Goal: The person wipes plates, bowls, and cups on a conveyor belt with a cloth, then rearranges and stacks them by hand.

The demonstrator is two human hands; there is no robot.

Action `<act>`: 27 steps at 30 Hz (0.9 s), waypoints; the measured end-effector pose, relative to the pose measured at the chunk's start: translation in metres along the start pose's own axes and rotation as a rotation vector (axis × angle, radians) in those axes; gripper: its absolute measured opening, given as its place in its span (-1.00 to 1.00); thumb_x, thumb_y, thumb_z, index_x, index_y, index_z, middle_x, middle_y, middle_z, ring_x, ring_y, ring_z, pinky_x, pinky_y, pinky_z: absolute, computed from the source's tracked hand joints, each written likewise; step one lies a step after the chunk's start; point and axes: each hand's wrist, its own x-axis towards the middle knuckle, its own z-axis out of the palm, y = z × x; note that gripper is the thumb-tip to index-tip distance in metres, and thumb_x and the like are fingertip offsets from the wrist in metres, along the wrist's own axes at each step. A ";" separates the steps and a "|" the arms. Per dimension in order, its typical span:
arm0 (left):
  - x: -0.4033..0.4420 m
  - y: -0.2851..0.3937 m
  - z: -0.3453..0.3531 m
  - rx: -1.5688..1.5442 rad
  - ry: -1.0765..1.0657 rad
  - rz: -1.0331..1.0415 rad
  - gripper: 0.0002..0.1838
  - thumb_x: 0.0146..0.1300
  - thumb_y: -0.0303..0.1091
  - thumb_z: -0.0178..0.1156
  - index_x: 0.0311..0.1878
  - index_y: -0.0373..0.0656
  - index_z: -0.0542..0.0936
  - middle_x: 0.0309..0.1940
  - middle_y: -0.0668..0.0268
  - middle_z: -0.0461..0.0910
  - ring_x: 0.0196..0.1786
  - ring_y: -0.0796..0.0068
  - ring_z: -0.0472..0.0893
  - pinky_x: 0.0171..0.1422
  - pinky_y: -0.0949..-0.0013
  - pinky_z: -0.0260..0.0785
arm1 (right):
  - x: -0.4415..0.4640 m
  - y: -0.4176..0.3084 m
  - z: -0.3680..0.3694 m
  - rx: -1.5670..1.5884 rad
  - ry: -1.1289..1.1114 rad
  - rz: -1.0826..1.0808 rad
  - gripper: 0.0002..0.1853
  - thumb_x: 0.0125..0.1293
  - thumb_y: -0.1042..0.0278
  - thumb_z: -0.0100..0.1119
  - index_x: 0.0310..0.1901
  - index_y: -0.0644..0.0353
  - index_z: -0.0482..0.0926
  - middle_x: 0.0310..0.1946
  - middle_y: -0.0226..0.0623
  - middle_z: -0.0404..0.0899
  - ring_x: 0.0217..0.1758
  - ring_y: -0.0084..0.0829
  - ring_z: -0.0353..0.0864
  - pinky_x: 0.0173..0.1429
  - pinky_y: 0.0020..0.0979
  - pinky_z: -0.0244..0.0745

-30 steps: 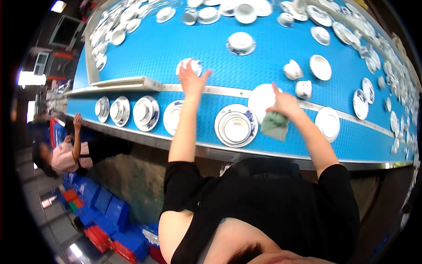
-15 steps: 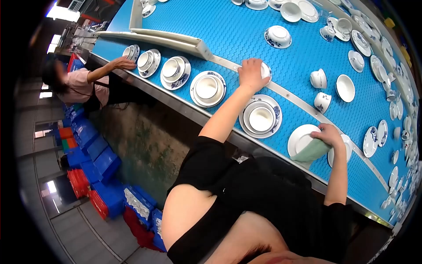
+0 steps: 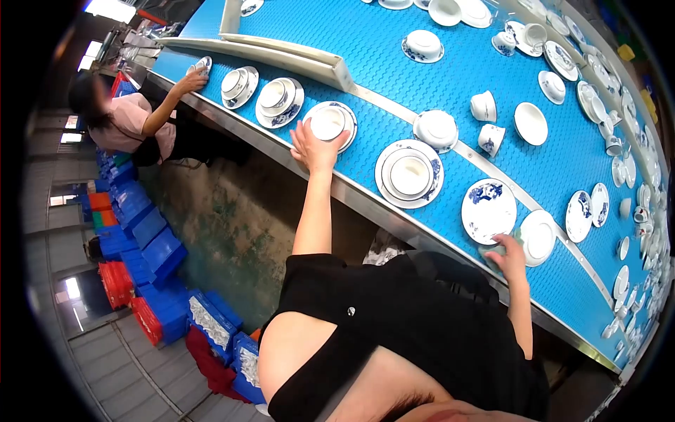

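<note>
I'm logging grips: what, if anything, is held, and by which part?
Can't tell: the left hand flanks a dish stack, near side; the right hand is at a patterned plate, near edge.

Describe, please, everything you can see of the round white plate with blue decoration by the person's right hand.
The round white plate with blue decoration looks like glossy ceramic. A dense blue motif sits toward its far edge, with smaller blue patches elsewhere. It lies decorated side up, seemingly flat, on the blue textured belt. The bare right hand is at its near rim, apparently touching it.
</note>
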 end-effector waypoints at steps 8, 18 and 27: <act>-0.040 0.005 -0.026 -0.780 -0.021 0.085 -0.06 -0.32 -0.25 0.52 0.17 -0.22 0.22 0.12 0.18 0.36 0.19 0.25 0.35 0.28 0.15 0.14 | -0.051 0.027 -0.056 0.042 -0.345 0.336 -0.54 -0.02 0.29 0.26 -0.07 0.27 0.41 -0.25 -0.15 0.53 -0.20 -0.16 0.52 -0.04 -0.35 0.38; -0.174 0.054 -0.096 -1.631 -0.948 -0.014 -0.18 -0.05 0.23 0.24 0.12 -0.22 0.32 -0.11 0.26 0.51 -0.12 0.40 0.53 -0.31 0.40 0.41 | -0.050 -0.047 -0.089 1.159 -0.009 -0.004 -0.52 0.12 0.30 0.20 0.06 0.28 0.34 -0.08 -0.33 0.46 -0.02 -0.51 0.42 0.09 -0.48 0.28; -0.340 0.125 -0.111 -1.246 -1.355 0.037 -0.38 -0.04 0.05 0.31 0.03 -0.10 0.39 -0.19 0.31 0.53 -0.27 0.43 0.57 -0.33 0.40 0.44 | -0.075 -0.098 -0.105 -0.072 -0.017 -1.356 -0.85 -0.14 0.45 0.11 -0.43 0.10 0.52 -0.35 -0.33 0.53 -0.24 -0.30 0.50 -0.24 -0.34 0.42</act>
